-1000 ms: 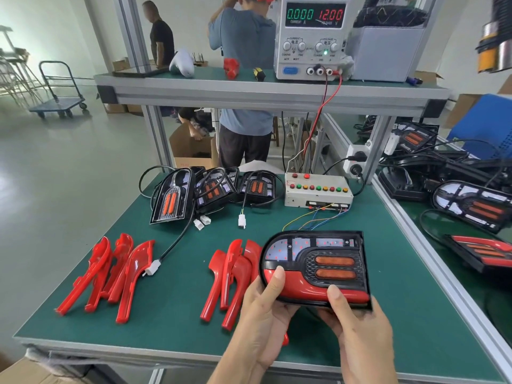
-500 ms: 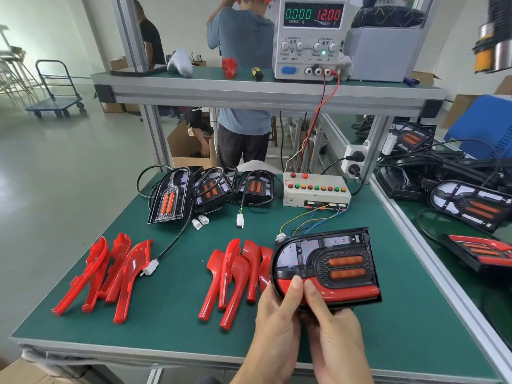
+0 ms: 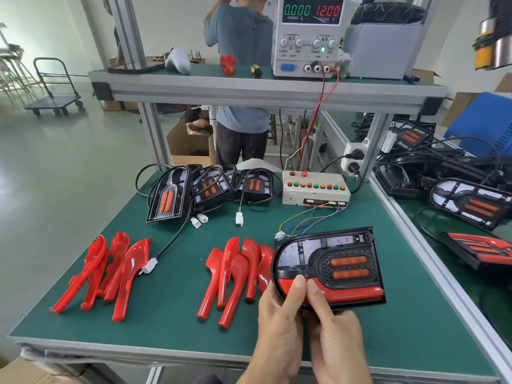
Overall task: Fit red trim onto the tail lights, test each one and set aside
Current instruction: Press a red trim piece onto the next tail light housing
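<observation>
Both hands grip one tail light point(image 3: 329, 268) at its lower left corner, above near edge of green bench point(image 3: 166, 286). Left hand point(image 3: 278, 322) curls round rounded end, thumb pressed on red trim point(image 3: 332, 293). Right hand point(image 3: 336, 336) holds from below, thumb also on trim, touching left thumb. Trim sits along light's lower edge. Loose red trim pieces point(image 3: 235, 273) lie just left of light; second pile point(image 3: 105, 270) further left. Untrimmed lights point(image 3: 205, 189) at bench rear, beside test box point(image 3: 314, 189). Power supply point(image 3: 310, 37) on shelf reads 0.000 and 12.00.
</observation>
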`<state>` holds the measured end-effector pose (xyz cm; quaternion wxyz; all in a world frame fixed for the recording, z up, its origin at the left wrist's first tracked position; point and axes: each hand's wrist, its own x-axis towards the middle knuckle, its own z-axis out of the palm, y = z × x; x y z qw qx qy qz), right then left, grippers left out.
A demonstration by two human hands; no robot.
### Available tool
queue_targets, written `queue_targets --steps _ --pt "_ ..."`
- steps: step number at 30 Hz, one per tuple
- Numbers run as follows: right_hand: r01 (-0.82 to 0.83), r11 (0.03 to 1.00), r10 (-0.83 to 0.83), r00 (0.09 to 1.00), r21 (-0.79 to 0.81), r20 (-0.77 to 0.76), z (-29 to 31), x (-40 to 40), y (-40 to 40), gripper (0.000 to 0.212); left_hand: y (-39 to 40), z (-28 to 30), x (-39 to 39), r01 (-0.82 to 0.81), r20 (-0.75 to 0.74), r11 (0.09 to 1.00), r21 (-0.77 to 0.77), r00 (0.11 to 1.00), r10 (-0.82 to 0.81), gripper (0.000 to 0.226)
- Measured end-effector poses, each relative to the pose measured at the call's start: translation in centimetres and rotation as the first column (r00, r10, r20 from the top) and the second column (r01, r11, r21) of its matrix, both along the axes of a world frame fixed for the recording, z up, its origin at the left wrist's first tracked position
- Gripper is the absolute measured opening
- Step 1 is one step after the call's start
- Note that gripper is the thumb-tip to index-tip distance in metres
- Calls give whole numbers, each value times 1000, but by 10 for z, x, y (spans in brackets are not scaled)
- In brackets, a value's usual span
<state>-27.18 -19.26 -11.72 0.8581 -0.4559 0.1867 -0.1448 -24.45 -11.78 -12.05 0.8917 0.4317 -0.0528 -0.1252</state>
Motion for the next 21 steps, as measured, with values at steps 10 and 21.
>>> queue_targets --steps 10,21 --pt "14 1000 -15 996 -10 -91 -4 -4 0 51 2 -5 2 29 -91 999 26 995 -27 60" --pt "-614 710 648 761 -345 -21 31 -57 -82 49 3 0 13 -22 -205 1000 17 978 25 55"
